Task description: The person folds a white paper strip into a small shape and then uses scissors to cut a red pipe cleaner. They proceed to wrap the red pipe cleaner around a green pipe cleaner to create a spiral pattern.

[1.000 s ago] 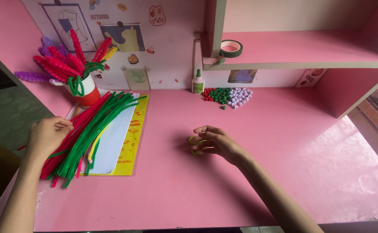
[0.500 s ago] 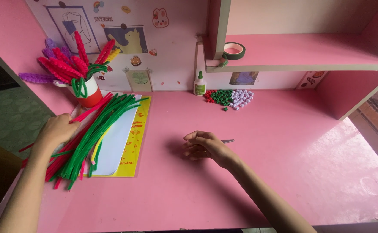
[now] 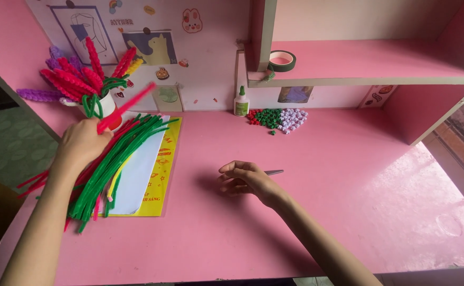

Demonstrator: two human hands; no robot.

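Observation:
My left hand (image 3: pixel 81 143) is raised over the pile of green and red pipe cleaners (image 3: pixel 113 159) and grips one red pipe cleaner (image 3: pixel 128 106), which points up and to the right. My right hand (image 3: pixel 245 180) rests on the pink desk (image 3: pixel 317 212) with its fingers curled around a small metal tool (image 3: pixel 273 172); only the tool's grey tip shows to the right of the fingers. The pile lies on white paper (image 3: pixel 139 177) over a yellow sheet (image 3: pixel 160 175).
A white cup (image 3: pixel 105 103) of coiled red, purple and yellow pipe-cleaner flowers stands at the back left. A small glue bottle (image 3: pixel 241 101) and a heap of red, green and lilac beads (image 3: pixel 277 119) sit by the back wall. A tape roll (image 3: pixel 282 60) lies on the shelf.
My left hand closed on a red pipe cleaner and lifted it off the pile. My right hand drew slightly back, so the metal tool's tip now shows.

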